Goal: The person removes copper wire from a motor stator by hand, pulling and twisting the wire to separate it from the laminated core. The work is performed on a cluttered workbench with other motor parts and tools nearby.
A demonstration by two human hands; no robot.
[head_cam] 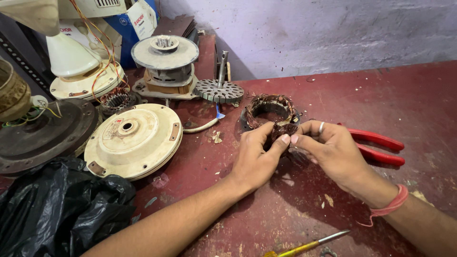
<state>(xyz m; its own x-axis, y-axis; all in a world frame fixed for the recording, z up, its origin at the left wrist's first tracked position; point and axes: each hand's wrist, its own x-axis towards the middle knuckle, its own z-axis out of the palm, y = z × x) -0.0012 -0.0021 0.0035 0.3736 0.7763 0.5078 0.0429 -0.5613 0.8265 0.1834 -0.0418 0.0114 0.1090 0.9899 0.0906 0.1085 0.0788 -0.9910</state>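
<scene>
Both the left hand point(257, 154) and the right hand point(326, 147) pinch the near edge of a copper-wound stator ring point(270, 114) (hollow centre) lying on the red bench point(381, 95), just beside red-handled pliers point(378, 146).

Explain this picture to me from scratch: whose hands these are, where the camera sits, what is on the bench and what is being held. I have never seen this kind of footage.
The one picture comes from a camera worn on a person's head, looking down at their own two bare hands over a worn red bench. The left hand and the right hand, which wears a ring, both pinch the near edge of a ring-shaped coil of copper wire, a motor winding that rests on the bench. Just beyond the right hand lie red-handled pliers. A yellow-handled screwdriver lies at the near edge. To the left sit a round cream motor cover, a toothed metal disc with a shaft, other motor parts, and a crumpled black plastic bag.
</scene>
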